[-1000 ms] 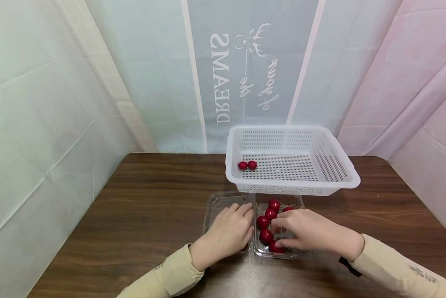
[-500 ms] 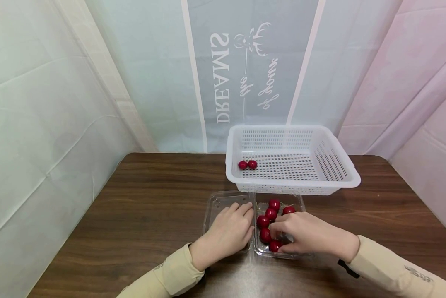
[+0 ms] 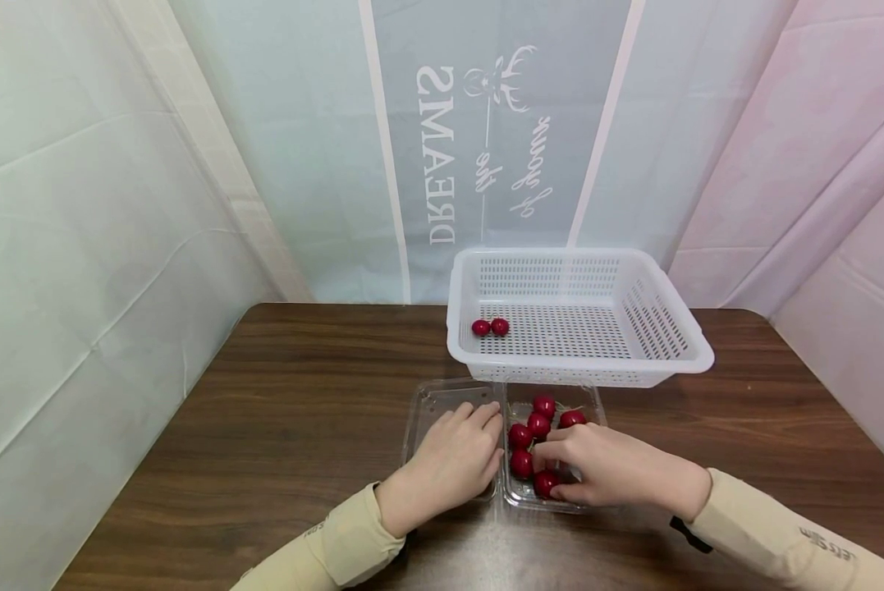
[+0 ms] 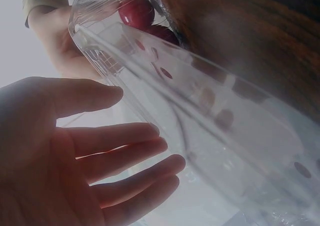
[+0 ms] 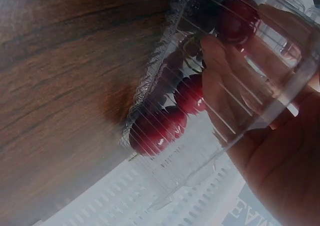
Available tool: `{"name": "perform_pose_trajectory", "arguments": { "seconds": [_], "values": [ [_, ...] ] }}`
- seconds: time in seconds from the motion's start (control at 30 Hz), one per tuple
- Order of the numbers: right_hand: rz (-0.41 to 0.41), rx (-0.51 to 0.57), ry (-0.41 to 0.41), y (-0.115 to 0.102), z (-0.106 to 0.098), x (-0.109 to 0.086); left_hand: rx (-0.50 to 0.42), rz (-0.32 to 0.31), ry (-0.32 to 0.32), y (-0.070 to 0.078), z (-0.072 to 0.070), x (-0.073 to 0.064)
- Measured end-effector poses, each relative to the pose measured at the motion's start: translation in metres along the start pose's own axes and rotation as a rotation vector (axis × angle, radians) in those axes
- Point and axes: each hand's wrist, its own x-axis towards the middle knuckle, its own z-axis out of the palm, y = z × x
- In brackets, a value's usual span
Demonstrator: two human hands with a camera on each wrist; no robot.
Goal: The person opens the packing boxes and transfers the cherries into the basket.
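In the head view a clear plastic clamshell box lies open, its lid half [image 3: 430, 402] on the left and its tray [image 3: 597, 402] on the right with several red cherries [image 3: 519, 436]. My left hand [image 3: 449, 455] rests over the lid, fingertips at the hinge; its fingers look straight in the left wrist view. Inside the tray is my right hand [image 3: 597, 464], fingers curled, with thumb and forefinger at the nearest cherry [image 3: 546, 484]. Through the tray wall, the right wrist view shows that cherry [image 5: 239, 19] between thumb and fingers. My right hand hides part of the tray.
Behind the box stands a white slotted plastic basket [image 3: 582, 361] with two cherries [image 3: 490, 327] in its left part. Everything stands on a dark wood table [image 3: 279, 427]. Fabric curtains [image 3: 323, 148] enclose the back and sides.
My right hand has shifted slightly down and left within the tray. Cherries beside its fingers have moved a little, and the one at right shows more fully. My left hand stays put.
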Motion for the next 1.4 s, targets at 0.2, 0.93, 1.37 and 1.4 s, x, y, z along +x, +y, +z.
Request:
{"name": "perform_pose_trajectory", "arguments": {
  "seconds": [0.2, 0.93, 1.37, 1.4],
  "values": [
    [0.004, 0.055, -0.006, 0.000, 0.001, 0.000, 0.004, 0.001, 0.007, 0.000, 0.001, 0.000],
    [0.000, 0.134, -0.044, 0.004, 0.002, 0.001, 0.003, 0.005, 0.016, 0.000, 0.000, 0.000],
    [-0.026, 0.097, 0.006, 0.002, -0.008, 0.001, 0.005, 0.006, 0.014, -0.001, 0.001, 0.000],
    [-0.029, 0.102, 0.011, 0.002, -0.010, 0.002, 0.006, 0.006, 0.015, -0.001, 0.001, 0.000]
  ]
}}
